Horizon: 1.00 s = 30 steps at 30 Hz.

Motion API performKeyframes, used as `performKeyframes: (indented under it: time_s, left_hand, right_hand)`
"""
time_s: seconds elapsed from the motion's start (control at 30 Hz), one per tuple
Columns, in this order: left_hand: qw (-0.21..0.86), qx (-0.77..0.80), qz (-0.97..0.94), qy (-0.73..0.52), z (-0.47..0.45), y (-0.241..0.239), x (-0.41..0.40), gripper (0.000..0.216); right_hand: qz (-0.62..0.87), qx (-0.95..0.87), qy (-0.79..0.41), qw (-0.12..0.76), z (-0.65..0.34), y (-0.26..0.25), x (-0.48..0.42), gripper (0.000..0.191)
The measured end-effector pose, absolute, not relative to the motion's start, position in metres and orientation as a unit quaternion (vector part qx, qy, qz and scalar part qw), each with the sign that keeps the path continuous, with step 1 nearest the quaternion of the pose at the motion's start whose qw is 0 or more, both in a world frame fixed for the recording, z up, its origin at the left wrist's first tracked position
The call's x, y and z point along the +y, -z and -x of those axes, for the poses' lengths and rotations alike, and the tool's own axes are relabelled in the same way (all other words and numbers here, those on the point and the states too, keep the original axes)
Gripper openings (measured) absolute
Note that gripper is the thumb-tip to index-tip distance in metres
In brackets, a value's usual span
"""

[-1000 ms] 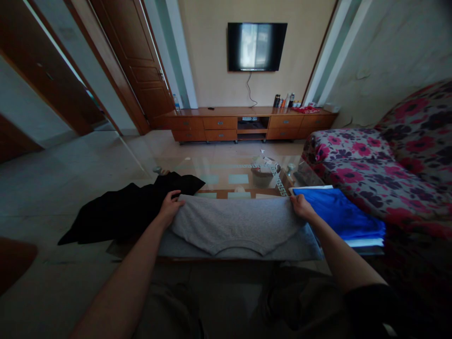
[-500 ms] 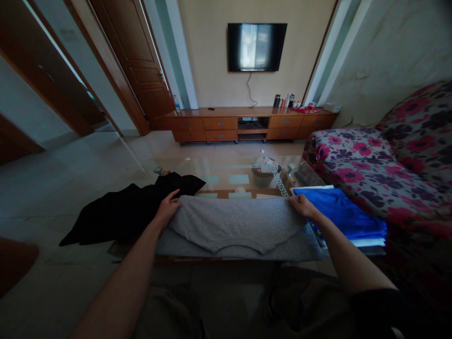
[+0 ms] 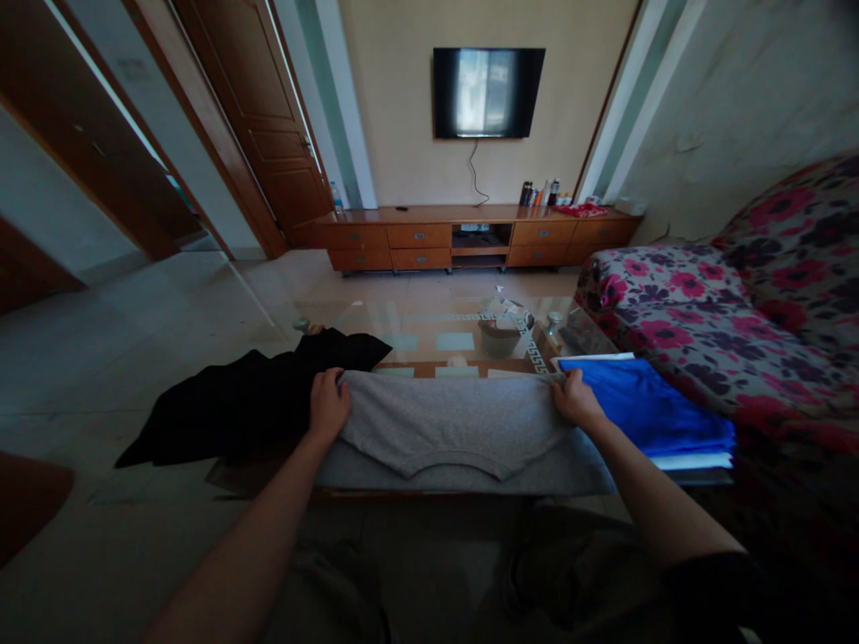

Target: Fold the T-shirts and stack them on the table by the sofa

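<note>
A grey T-shirt (image 3: 449,420) lies folded over on the glass coffee table, its curved neckline toward me. My left hand (image 3: 329,404) is closed on the far left corner of the shirt. At the far right corner, my right hand (image 3: 575,399) grips the cloth in the same way. Dark black clothing (image 3: 248,398) is heaped to the left, close beside my left hand. Flat blue folded clothing (image 3: 650,407) lies just right of my right hand, with white cloth showing under it.
The glass table (image 3: 362,313) spans the space ahead, with a basket (image 3: 503,338) visible near its far right. A flowered sofa (image 3: 711,313) borders the right side. Beyond stands a long wooden cabinet (image 3: 420,235) beneath a television (image 3: 489,93); bottles (image 3: 537,193) stand on it.
My left hand has shifted slightly right and its fingers have closed around the shirt's corner. My right hand has stayed nearly in place, its grip a little tighter.
</note>
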<state>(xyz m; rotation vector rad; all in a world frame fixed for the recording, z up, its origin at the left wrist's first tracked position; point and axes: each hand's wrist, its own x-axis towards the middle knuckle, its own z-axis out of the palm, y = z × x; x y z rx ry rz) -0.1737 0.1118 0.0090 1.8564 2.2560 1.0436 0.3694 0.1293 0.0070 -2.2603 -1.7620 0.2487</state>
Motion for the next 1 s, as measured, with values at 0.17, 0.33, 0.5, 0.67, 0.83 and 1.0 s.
performKeyframes:
  time_s: [0.17,0.33,0.5,0.67,0.83,1.0]
  left_hand:
    - [-0.013,0.595,-0.772,-0.223,0.11,-0.014,0.094,0.04]
    - [0.012,0.528,-0.835,-0.152,0.094,0.004,0.087,0.059]
    - [0.039,0.533,-0.838,-0.109,0.116,0.017,0.089,0.077]
    - [0.042,0.562,-0.82,-0.102,0.113,0.02,0.09,0.081]
    - [0.019,0.543,-0.828,-0.135,0.065,0.017,0.101,0.069]
    - [0.053,0.515,-0.841,-0.157,0.008,0.021,0.113,0.071]
  right_hand:
    - [0.696,-0.705,0.009,0.133,-0.329,-0.015,0.113,0.055]
    - [0.637,-0.768,-0.033,0.054,-0.303,0.003,0.103,0.071]
    - [0.649,-0.758,-0.043,0.033,-0.308,0.015,0.109,0.08]
    - [0.646,-0.761,-0.047,0.042,-0.302,0.007,0.113,0.089]
    - [0.587,-0.802,-0.022,0.106,-0.239,-0.002,0.117,0.09]
    - [0.514,-0.846,-0.052,0.132,-0.162,0.004,0.125,0.073]
